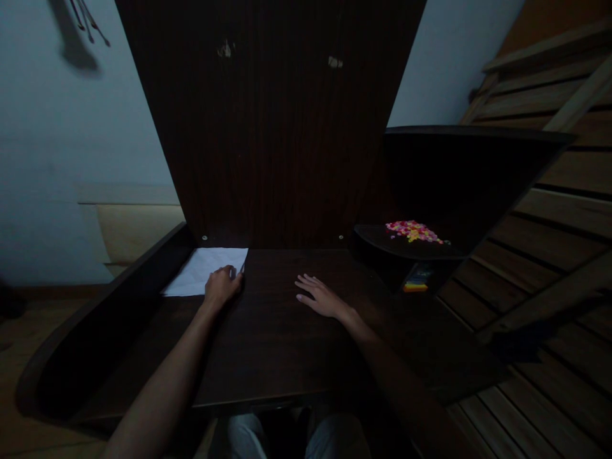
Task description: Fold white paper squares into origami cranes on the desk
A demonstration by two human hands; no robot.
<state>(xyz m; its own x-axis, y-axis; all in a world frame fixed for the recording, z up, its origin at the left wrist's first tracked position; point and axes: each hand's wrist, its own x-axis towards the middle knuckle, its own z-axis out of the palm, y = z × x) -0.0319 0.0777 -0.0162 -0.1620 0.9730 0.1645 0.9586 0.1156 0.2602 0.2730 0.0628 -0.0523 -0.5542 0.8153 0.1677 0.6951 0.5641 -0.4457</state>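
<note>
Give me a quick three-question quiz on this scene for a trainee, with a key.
1. Which thing does the left hand touch?
a) the wooden slats
b) the white paper
c) the yellow item
2. True or false: the right hand lies on the white paper.
3. Where do the small colourful pieces lie?

Key: 1. b. 2. False; it is at the dark desktop, apart from the paper. 3. On the curved shelf at the right.
</note>
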